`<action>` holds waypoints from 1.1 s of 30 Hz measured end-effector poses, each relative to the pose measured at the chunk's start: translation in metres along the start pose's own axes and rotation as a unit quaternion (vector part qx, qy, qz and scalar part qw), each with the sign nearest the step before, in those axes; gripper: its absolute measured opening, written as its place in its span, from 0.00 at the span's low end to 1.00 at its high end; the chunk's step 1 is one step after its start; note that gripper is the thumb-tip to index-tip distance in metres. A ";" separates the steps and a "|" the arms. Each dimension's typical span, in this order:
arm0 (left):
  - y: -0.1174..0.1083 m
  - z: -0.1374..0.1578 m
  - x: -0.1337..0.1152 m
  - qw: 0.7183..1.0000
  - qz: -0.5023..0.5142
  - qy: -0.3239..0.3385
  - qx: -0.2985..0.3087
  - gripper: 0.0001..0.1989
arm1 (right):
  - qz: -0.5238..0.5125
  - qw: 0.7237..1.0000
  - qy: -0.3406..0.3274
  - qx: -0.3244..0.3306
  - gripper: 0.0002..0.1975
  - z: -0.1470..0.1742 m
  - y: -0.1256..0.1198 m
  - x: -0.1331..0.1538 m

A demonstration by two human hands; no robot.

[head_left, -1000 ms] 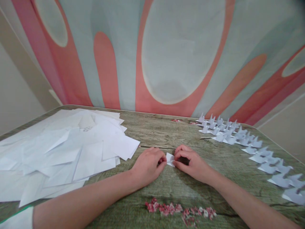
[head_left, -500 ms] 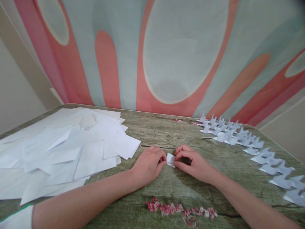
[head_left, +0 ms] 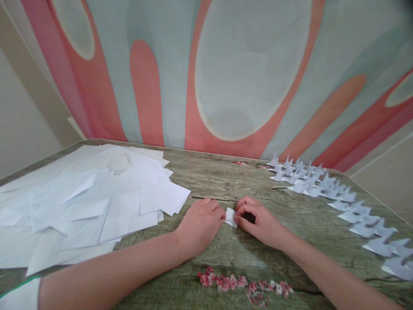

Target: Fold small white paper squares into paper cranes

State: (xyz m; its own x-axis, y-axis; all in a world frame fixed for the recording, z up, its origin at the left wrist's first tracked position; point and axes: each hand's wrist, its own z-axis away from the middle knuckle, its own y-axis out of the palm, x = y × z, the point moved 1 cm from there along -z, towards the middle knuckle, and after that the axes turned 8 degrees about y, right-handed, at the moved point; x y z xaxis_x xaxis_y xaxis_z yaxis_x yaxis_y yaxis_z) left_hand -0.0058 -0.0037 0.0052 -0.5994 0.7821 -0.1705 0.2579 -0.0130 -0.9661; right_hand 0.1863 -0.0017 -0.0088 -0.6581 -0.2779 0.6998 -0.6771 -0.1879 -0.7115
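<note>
A small folded piece of white paper point(head_left: 230, 217) sits between my two hands, low over the middle of the table. My left hand point(head_left: 202, 223) pinches its left edge, with the fingertips curled and partly hidden from view. On the other side, my right hand point(head_left: 258, 220) grips the right edge between thumb and fingers. The paper's finer folds are too small to make out.
To the left spreads a large loose pile of white paper sheets point(head_left: 125, 215). Several rows of folded white paper birds point(head_left: 329, 185) stand along the right side. The wood-patterned table point(head_left: 200, 172) has printed pink flowers and meets a patterned wall behind.
My left hand has turned slightly, its thumb now tucked more out of sight. The paper stays in both hands at nearly the same spot.
</note>
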 end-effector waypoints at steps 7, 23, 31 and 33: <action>-0.003 0.010 -0.007 0.993 -0.084 0.078 0.013 0.15 | -0.001 1.000 -0.008 0.000 0.04 0.000 0.000 -0.001; -0.005 0.009 -0.009 0.993 -0.081 0.076 0.044 0.16 | 0.022 1.000 -0.012 -0.006 0.03 -0.001 -0.001 0.001; -0.001 0.011 -0.004 0.998 -0.024 0.060 0.022 0.12 | 0.024 1.000 -0.014 -0.004 0.03 0.002 0.000 -0.001; 0.000 0.011 -0.001 0.999 0.009 0.053 0.006 0.10 | 0.022 1.000 -0.018 -0.001 0.02 0.003 -0.001 -0.001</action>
State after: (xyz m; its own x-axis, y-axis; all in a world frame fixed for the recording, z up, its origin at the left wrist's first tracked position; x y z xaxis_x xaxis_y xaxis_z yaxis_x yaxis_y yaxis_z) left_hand -0.0131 -0.0115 0.0034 -0.5108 0.8433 -0.1670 0.2584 -0.0346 -0.9654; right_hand 0.1887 -0.0041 -0.0089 -0.6741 -0.3203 0.6656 -0.6494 -0.1725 -0.7407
